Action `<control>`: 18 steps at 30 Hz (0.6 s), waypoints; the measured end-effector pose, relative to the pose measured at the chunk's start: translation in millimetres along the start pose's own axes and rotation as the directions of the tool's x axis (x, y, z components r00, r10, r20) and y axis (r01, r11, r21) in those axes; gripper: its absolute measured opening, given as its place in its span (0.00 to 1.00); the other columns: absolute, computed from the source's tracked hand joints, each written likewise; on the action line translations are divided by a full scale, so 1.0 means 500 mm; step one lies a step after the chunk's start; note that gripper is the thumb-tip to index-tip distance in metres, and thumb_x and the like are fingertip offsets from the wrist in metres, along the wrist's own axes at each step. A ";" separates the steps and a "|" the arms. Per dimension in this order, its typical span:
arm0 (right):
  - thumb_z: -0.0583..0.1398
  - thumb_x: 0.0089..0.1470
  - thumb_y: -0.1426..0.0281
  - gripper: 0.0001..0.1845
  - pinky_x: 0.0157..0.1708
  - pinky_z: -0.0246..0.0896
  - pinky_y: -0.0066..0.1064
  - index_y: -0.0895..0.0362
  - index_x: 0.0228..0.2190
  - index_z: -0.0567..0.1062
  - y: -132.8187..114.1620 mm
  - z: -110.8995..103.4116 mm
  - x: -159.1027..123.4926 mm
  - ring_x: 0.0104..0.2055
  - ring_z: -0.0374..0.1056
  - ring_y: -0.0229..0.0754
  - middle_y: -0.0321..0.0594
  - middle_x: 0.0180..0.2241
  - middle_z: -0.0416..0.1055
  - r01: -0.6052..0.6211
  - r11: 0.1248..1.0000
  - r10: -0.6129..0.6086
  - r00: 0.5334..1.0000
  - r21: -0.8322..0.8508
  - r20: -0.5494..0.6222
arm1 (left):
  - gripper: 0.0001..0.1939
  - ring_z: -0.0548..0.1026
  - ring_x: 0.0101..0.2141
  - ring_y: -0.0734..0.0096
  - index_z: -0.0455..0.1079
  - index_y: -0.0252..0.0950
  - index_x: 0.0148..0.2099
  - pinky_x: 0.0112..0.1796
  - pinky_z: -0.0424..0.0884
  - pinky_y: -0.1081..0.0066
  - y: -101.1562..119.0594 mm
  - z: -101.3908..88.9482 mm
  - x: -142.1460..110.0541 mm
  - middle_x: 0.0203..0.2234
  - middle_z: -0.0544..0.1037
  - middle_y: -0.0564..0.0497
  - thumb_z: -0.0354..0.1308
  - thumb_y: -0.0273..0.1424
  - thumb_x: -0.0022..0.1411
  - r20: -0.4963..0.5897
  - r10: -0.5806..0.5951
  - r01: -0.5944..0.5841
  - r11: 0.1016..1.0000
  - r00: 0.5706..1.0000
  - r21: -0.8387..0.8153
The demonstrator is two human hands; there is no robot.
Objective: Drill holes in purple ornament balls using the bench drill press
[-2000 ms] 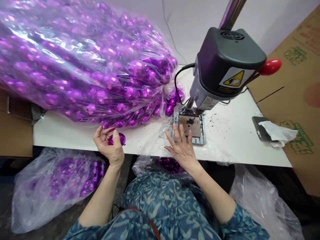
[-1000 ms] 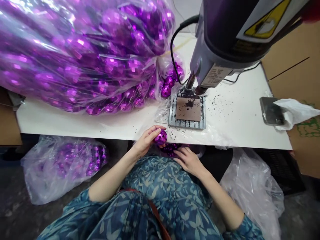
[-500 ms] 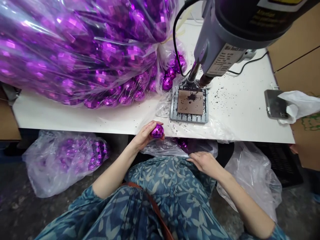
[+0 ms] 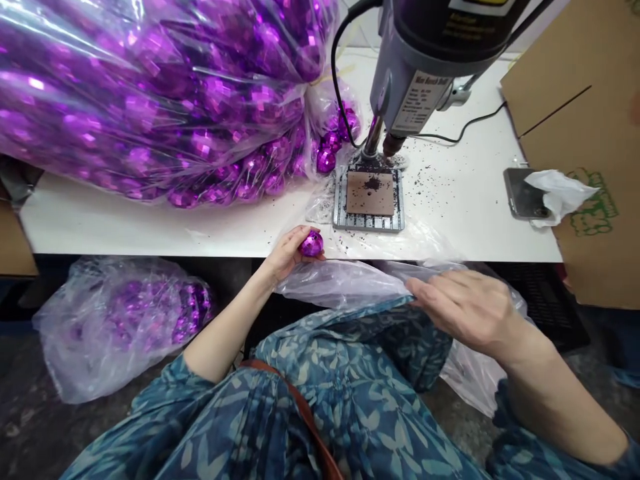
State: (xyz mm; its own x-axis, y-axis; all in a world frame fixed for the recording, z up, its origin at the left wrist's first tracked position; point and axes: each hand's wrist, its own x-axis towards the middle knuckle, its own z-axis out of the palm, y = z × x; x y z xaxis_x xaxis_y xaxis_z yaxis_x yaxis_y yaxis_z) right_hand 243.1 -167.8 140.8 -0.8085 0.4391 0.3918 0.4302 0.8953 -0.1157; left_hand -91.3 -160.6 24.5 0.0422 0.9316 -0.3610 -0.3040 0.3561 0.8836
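Observation:
My left hand [image 4: 290,252] is closed around a shiny purple mirror-faceted ball [image 4: 312,243] at the table's front edge. To the right, my right hand [image 4: 463,308] pinches the edge of the blue leaf-patterned dress [image 4: 370,347] and holds it raised over the lap. Clear plastic [image 4: 345,283] hangs below the table edge between the hands. Just beyond the ball stands a small bench drill [image 4: 410,87]. Its slotted base [image 4: 367,225] carries a brown plate [image 4: 356,200] with a hole and dark shavings.
A huge clear bag of purple balls [image 4: 200,113] covers the table's left side. Several loose purple balls [image 4: 326,160] lie by the drill. A phone [image 4: 520,193] with crumpled tissue [image 4: 563,193] sits at right, beside cardboard boxes [image 4: 600,267]. Another bag of balls [image 4: 125,320] lies below left.
My right hand has risen and moved right, lifting the dress edge; the purple ball glimpsed in the lap is now covered. My left hand still holds its ball. The view has shifted slightly.

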 end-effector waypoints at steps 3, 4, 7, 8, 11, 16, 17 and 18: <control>0.57 0.66 0.63 0.10 0.31 0.54 0.29 0.52 0.38 0.78 -0.016 0.014 0.011 0.27 0.60 0.30 0.33 0.24 0.70 -0.150 0.967 0.112 0.977 0.206 0.183 | 0.29 0.84 0.29 0.61 0.72 0.36 0.48 0.33 0.81 0.64 0.002 0.002 0.003 0.29 0.82 0.50 0.71 0.53 0.57 0.020 -0.018 0.018 1.000 1.000 0.019; 0.55 0.67 0.59 0.15 0.30 0.54 0.27 0.52 0.37 0.79 -0.023 0.032 0.011 0.26 0.59 0.30 0.33 0.23 0.68 -0.192 0.939 0.116 0.957 0.284 0.265 | 0.29 0.84 0.29 0.60 0.72 0.36 0.48 0.34 0.81 0.64 0.003 0.004 0.002 0.28 0.82 0.50 0.70 0.53 0.57 0.034 -0.025 0.024 0.999 0.999 0.032; 0.50 0.69 0.53 0.26 0.28 0.55 0.24 0.55 0.30 0.77 -0.039 0.098 -0.004 0.23 0.57 0.28 0.32 0.21 0.65 -0.330 0.831 0.113 0.888 0.448 0.445 | 0.28 0.85 0.31 0.60 0.72 0.36 0.48 0.38 0.81 0.63 0.015 0.012 -0.017 0.29 0.83 0.49 0.71 0.51 0.57 0.103 -0.012 0.002 0.995 0.995 0.097; 0.50 0.69 0.53 0.27 0.28 0.56 0.24 0.56 0.29 0.77 -0.039 0.116 -0.016 0.24 0.59 0.28 0.33 0.22 0.67 -0.368 0.817 0.153 0.881 0.445 0.447 | 0.27 0.85 0.32 0.60 0.73 0.36 0.47 0.39 0.81 0.63 0.023 0.013 -0.031 0.30 0.83 0.48 0.73 0.50 0.55 0.135 -0.001 -0.014 0.993 0.991 0.113; 0.50 0.69 0.54 0.26 0.34 0.64 0.24 0.57 0.34 0.79 -0.024 0.142 -0.081 0.33 0.69 0.29 0.39 0.31 0.74 -0.520 0.770 0.408 0.846 0.368 0.342 | 0.24 0.84 0.32 0.56 0.73 0.38 0.39 0.38 0.81 0.58 0.056 -0.005 -0.100 0.30 0.83 0.46 0.75 0.48 0.48 0.188 0.024 -0.043 0.994 0.982 0.097; 0.51 0.69 0.55 0.23 0.44 0.70 0.30 0.59 0.43 0.76 -0.020 0.165 -0.252 0.41 0.69 0.33 0.44 0.39 0.73 -0.836 0.529 0.846 0.534 0.149 -0.008 | 0.18 0.79 0.26 0.57 0.70 0.40 0.28 0.29 0.78 0.59 0.062 -0.123 -0.208 0.28 0.80 0.43 0.71 0.45 0.44 -0.031 0.056 -0.051 0.989 0.998 0.142; 0.52 0.69 0.54 0.23 0.44 0.70 0.30 0.61 0.45 0.74 -0.031 0.182 -0.281 0.40 0.68 0.32 0.43 0.39 0.73 -0.875 0.469 0.882 0.469 0.122 -0.028 | 0.16 0.78 0.26 0.58 0.69 0.40 0.26 0.28 0.77 0.61 0.046 -0.148 -0.217 0.26 0.80 0.43 0.70 0.44 0.45 -0.037 0.022 -0.013 0.973 0.999 0.232; 0.54 0.67 0.53 0.24 0.44 0.72 0.29 0.62 0.47 0.73 -0.045 0.203 -0.305 0.40 0.68 0.30 0.40 0.39 0.72 -0.900 0.423 0.905 0.424 0.102 -0.017 | 0.15 0.77 0.25 0.60 0.69 0.40 0.25 0.28 0.75 0.63 0.025 -0.167 -0.222 0.24 0.79 0.44 0.67 0.43 0.48 -0.041 -0.022 0.035 0.932 0.999 0.360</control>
State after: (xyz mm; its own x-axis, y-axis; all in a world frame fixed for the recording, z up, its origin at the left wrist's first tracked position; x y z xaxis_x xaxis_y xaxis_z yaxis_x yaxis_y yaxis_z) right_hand 315.9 -247.0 -9.1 0.0536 0.9956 0.0771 0.8689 -0.0084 -0.4949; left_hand -179.4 -265.7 50.9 0.0097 0.9199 -0.3921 0.0608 0.3909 0.9184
